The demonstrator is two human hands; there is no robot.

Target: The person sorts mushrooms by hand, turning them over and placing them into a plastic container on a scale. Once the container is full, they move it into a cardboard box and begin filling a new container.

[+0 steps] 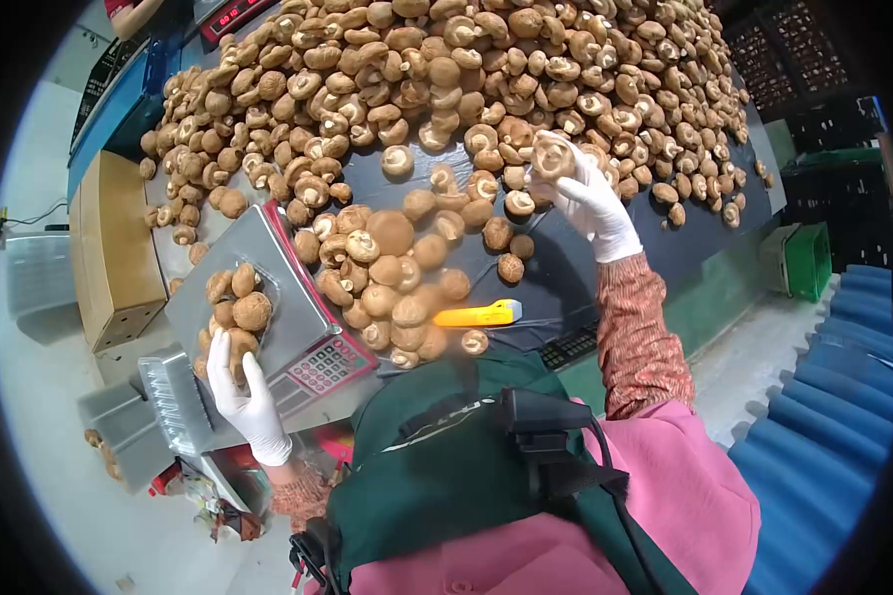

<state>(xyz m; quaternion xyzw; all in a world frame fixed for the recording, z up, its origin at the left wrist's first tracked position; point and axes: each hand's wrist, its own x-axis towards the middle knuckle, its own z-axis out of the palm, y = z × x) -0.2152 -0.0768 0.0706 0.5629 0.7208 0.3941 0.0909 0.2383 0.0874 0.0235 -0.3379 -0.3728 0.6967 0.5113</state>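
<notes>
My right hand [587, 203], in a white glove, holds a shiitake mushroom [553, 157] at the near edge of the big heap, its underside and stem towards me. My left hand [242, 392], gloved too, has its fingers and thumb around a shiitake mushroom [238, 365] at the near end of a clear tray. Several more brown shiitake mushrooms [252, 311] lie in that tray. The tray rests on the metal plate of a weighing scale [196, 299] with a red edge and a keypad [325, 365].
A large mushroom heap [446, 69] covers the back of the dark table [566, 288]. A yellow-handled tool [481, 314] lies beside a smaller mushroom pile [387, 273]. Stacked clear trays [174, 402] and a cardboard box [119, 253] stand left. A green crate [810, 261] is at right.
</notes>
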